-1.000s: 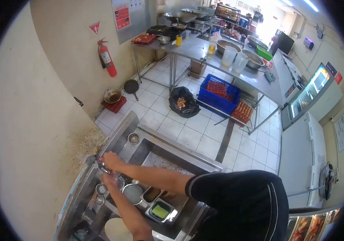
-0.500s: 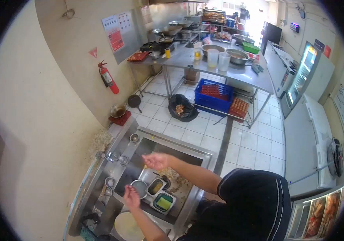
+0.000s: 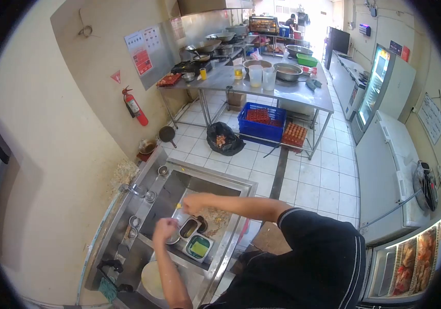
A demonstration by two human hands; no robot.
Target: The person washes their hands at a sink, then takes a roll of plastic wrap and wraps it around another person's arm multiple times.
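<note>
The left hand (image 3: 164,227) covers most of a round bowl (image 3: 173,239) at its 5 o'clock. Whatever the right hand (image 3: 191,204) pinches is too small to tell. Wall poster (image 3: 140,49) text is unreadable. The round plate (image 3: 151,279) is partly hidden behind the forearm.

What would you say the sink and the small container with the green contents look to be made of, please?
The sink looks like stainless steel: grey, dull-brushed, with pale reflections along its rim. The small container under the hands also seems to be metal, judging by its thin, shiny grey rim, though it is too small to be sure.
</note>
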